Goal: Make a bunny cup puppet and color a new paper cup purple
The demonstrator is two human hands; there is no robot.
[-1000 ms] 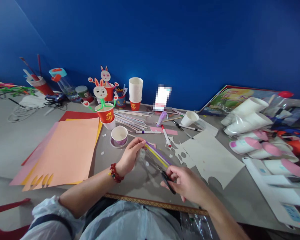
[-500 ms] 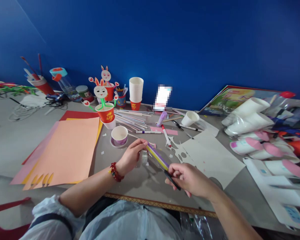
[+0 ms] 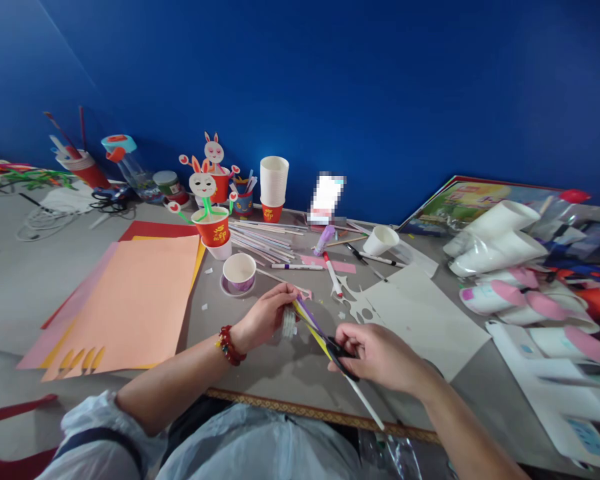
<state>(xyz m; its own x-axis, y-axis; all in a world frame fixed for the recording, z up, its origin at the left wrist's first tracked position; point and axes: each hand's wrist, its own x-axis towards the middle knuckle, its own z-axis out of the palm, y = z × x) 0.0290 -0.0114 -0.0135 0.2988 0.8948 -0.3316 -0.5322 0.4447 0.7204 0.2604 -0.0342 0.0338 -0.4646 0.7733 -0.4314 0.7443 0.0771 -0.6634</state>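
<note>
My left hand (image 3: 267,313) is closed on one end of a yellow and purple strip (image 3: 315,332), which slants down toward my right hand. A clear roll of tape (image 3: 289,323) hangs just below the left fingers. In my right hand (image 3: 373,350) are black-handled scissors (image 3: 347,360), fingers wrapped in the handles and blades lying along the strip. A thin white stick (image 3: 367,402) reaches from beneath the scissors to the table's front edge. Whether it joins the strip I cannot tell.
Orange paper (image 3: 125,300) lies at left. Behind my hands stand a white cup (image 3: 239,270), a red cup with a paper rabbit (image 3: 213,227) and stacked cups (image 3: 274,180). White paper (image 3: 425,317) and pink-tipped rolls (image 3: 490,295) lie at right.
The scissors have turned and their blades now lie nearer my left hand along the strip. The white stick now shows below my right hand. The left hand has barely moved.
</note>
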